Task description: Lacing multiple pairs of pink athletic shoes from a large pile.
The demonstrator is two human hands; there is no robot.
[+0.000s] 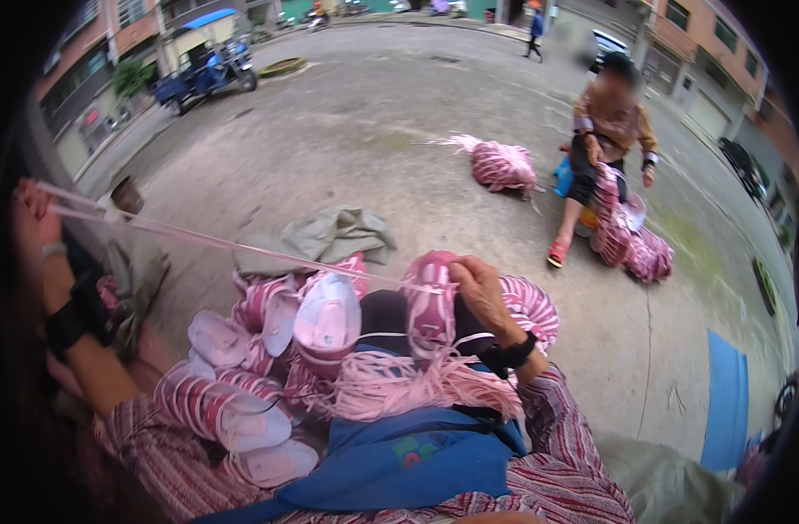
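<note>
My left hand [38,208] is raised at the far left, closed on the pulled end of a pale pink shoelace [242,244]. The lace runs taut across to a pink and white shoe upper [431,306] above my lap. My right hand [480,293] grips the edge of that upper, with its fingers partly hidden. Below it, a loose bundle of pink laces [417,384] lies over my blue apron [408,463]. Several more pink shoe uppers [325,325] with pale soles are heaped to the left, by my left forearm. Striped uppers [530,310] show behind my right wrist.
A grey-green cloth sack [338,234] lies on the concrete beyond the heap. Across from me a seated person [613,118] handles pink uppers, near another tied pink bundle [502,166]. A blue cargo tricycle [207,74] stands far left. A blue mat [725,397] lies at right.
</note>
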